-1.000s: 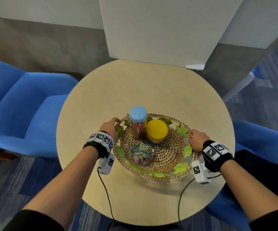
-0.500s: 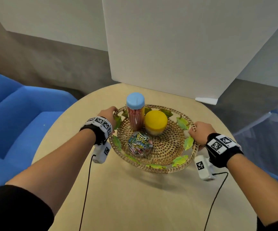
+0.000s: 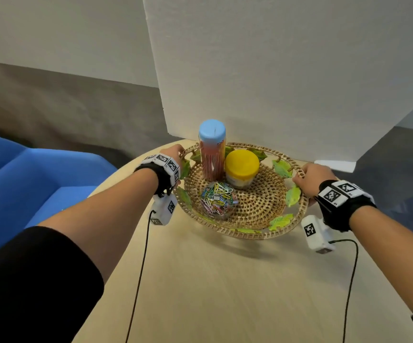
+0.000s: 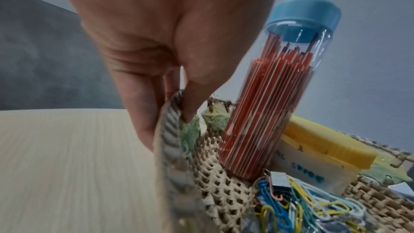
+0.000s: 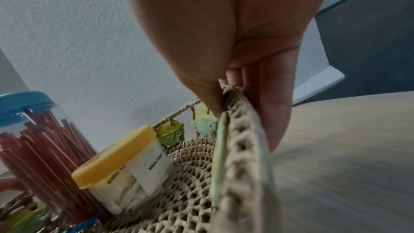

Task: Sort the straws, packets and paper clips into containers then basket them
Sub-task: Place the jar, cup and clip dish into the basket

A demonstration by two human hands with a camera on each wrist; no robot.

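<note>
A round woven basket with green leaf trim hangs a little above the round wooden table, casting a shadow below it. In it stand a tall clear jar of red straws with a blue lid, a yellow-lidded jar of white packets and a clear container of coloured paper clips. My left hand pinches the basket's left rim, thumb inside and fingers outside. My right hand pinches the right rim the same way.
A white panel stands right behind the basket at the table's far edge. A blue chair sits to the left of the table. Cables run from both wrist cameras across the near tabletop.
Both hands have carried the basket away from me toward the table's far edge and the white panel, raised off the tabletop. The grip on both rims is unchanged.
</note>
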